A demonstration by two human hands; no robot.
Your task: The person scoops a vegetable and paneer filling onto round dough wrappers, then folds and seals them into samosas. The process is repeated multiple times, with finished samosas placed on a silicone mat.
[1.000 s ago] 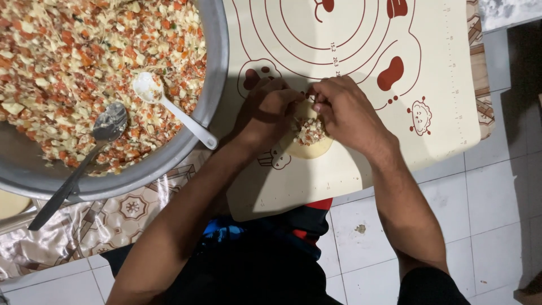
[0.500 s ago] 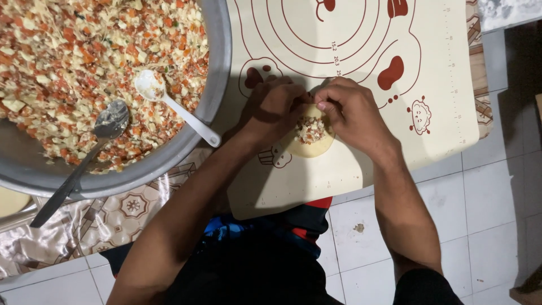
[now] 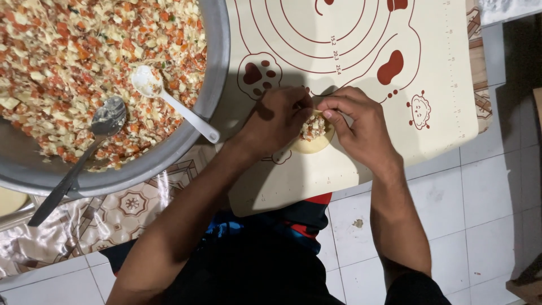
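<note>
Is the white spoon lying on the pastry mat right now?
No, the white spoon rests in the big metal bowl of chopped filling, its handle over the rim, beside a metal spoon.

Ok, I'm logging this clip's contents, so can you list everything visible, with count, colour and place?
dough round: one, pale yellow, on the mat between both hands, chopped filling heaped on it
baking mat: one, cream with dark red rings and paw prints, upper right
metal bowl: one, grey, upper left, holding orange and white chopped filling
plastic spoon: one, white, in the bowl, handle over the rim
metal spoon: one, silver, in the bowl, handle sticking out lower left
patterned cloth: one, beige, under the bowl
tiled floor: white, right and bottom
left hand: fingers pinching the dough edge
right hand: fingers pinching the dough edge
</note>
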